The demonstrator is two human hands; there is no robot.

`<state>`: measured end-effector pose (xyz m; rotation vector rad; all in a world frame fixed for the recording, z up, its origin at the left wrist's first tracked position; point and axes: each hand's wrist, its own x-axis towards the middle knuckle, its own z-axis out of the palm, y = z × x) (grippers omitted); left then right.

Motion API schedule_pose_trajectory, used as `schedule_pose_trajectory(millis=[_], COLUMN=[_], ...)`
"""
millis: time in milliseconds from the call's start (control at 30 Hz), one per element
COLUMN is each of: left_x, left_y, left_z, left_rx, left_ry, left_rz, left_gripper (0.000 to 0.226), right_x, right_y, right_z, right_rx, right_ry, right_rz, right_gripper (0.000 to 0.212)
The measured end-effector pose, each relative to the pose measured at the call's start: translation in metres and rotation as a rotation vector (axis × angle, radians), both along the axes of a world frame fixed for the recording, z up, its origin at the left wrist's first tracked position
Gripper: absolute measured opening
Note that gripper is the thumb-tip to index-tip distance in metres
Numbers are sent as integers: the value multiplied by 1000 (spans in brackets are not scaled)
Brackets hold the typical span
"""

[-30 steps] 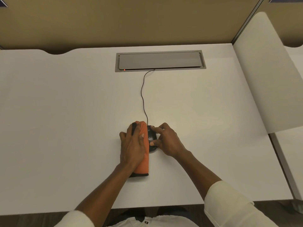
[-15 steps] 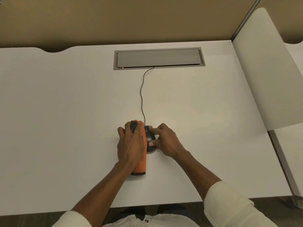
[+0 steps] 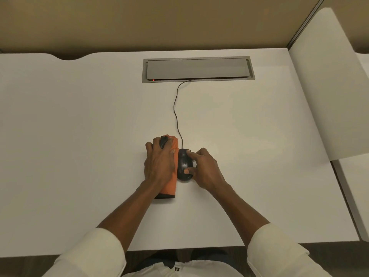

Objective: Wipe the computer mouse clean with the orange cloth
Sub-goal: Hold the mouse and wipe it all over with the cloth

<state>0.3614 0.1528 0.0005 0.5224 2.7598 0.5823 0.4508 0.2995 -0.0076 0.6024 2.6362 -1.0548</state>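
Head view: I see the black computer mouse [image 3: 184, 164] resting on the white surface [image 3: 79, 136], near its front middle. Its cable [image 3: 176, 108] runs away from me to the grey cable hatch [image 3: 198, 69] set into the surface. The right hand [image 3: 205, 168] pinches the mouse, with the index finger at its far end and the thumb on its near right side. The left hand [image 3: 159, 162] lies palm down on the orange cloth [image 3: 171, 182], fingers curled over the far end of the cloth and closed on it. The cloth is a long folded strip with a dark near edge, lying on the surface and touching the left side of the mouse. Both forearms are bare, with pale sleeves [image 3: 275, 254] pushed up.
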Motion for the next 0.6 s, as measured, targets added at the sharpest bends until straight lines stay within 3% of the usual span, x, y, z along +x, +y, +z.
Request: schedule_pose_trajectory(millis=[300, 600], left_x=[62, 13], left_y=[-15, 10], left_z=[7, 4], left_rx=[108, 35], left_ry=[-3, 33], left_rz=[90, 36], left_gripper=[50, 37], right_x=[0, -5], right_y=[4, 13], right_z=[5, 12], right_rx=[-61, -80], right_ry=[12, 19], right_rz=[-21, 0], right_gripper=[69, 66])
